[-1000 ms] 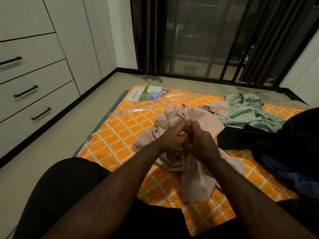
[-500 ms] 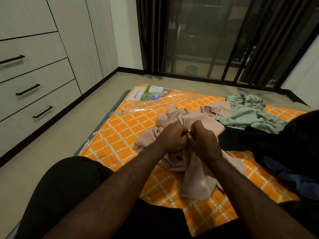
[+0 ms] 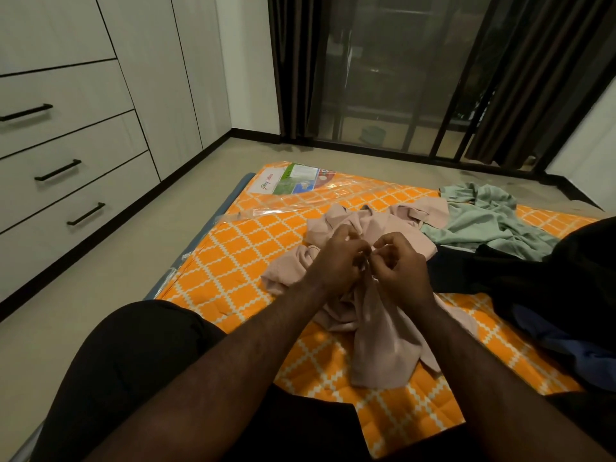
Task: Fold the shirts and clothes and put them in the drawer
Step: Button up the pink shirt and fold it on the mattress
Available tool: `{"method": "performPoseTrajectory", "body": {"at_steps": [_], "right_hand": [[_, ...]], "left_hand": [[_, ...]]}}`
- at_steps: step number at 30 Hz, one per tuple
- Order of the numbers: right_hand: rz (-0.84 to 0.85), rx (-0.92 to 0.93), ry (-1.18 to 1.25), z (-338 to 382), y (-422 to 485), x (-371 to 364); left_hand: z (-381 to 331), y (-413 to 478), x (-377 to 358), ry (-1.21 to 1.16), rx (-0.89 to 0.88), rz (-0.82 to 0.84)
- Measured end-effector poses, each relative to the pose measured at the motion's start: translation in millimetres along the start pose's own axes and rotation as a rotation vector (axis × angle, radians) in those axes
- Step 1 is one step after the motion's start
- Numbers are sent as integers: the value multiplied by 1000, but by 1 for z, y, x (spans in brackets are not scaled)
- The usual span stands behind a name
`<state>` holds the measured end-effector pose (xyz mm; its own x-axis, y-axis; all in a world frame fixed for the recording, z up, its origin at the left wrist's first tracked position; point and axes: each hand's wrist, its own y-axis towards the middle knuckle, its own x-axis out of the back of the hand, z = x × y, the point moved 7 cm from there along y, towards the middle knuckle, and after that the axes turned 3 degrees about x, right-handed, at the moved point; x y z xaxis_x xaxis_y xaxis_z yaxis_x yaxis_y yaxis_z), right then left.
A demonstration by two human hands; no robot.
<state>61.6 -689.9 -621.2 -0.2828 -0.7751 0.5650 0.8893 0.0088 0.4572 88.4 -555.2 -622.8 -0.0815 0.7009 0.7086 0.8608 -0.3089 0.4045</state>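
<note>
- Pale wood drawers with black bar handles [image 3: 57,170] fill the wall on your far left, and all of them are pushed in.
- Next comes the bare beige floor [image 3: 100,278], and past it the dark glass door with brown curtains [image 3: 383,71] at the back of the room.
- You sit on an orange quilted mattress with white diamond lines [image 3: 233,261], and clear plastic wrap with a printed paper label [image 3: 296,183] lies at its far edge.
- Your left hand [image 3: 336,261] has its fingers curled, and the tips pinch a bit of the crumpled pale pink shirt [image 3: 376,341].
- That shirt lies in a heap in the middle of the mattress, right in front of you, and part of it hangs down under your hands.
- Your right hand [image 3: 398,266] is just beside the left one, fingers curled, pinching the same spot of pink cloth.
- To the right, a wrinkled light green shirt [image 3: 483,221] lies touching the pink one.
- On the far right, a pile of black clothes [image 3: 550,278] lies over something blue [image 3: 566,348].
</note>
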Motion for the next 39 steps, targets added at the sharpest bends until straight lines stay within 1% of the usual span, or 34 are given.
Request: {"method": "performPoseTrajectory", "body": {"at_steps": [3,6,9,13,15,17,19,21,23,24,25,26,29,30,31,33,36,38,39], "right_hand": [[-45,-143,106,-15,2,1],[-18,-240,196,-23,1,-2],[17,-283,297,-24,-1,-4],[29,-300,328,-23,-1,-5],[11,-276,266,-22,0,-4],[-19,-263,204,-21,-1,-3],[-76,-268,183,-20,-1,2],[-156,-277,167,-21,1,10],[-247,-291,143,-24,4,21],[-288,-307,136,-28,6,26],[-316,-326,130,-31,6,30],[-329,-344,126,-35,7,32],[-327,-383,175,-44,6,29],[-315,-391,205,-46,6,26],[-292,-398,229,-46,6,24],[-231,-396,262,-46,7,19],[-103,-365,365,-36,7,10],[5,-345,434,-29,6,2],[34,-338,421,-28,6,0]], "left_hand": [[8,2,6,-123,101,-126],[15,0,6,-192,237,-190],[24,-2,3,-247,327,-220],[30,-5,-9,-449,437,-107],[29,-5,-13,-466,490,-45],[26,-4,-17,-376,506,45],[24,-5,-16,-190,475,111],[24,-7,-11,5,430,130],[26,-6,-5,120,411,159],[29,-4,-6,138,422,207],[30,-1,-8,114,449,273],[32,-1,-12,40,500,350],[21,-15,-22,-310,725,570],[15,-20,-25,-410,755,605],[11,-22,-28,-472,749,611],[8,-22,-31,-510,706,537],[15,-14,-32,-408,623,336],[16,-14,-28,-400,604,231],[18,-14,-25,-401,597,182]]}}
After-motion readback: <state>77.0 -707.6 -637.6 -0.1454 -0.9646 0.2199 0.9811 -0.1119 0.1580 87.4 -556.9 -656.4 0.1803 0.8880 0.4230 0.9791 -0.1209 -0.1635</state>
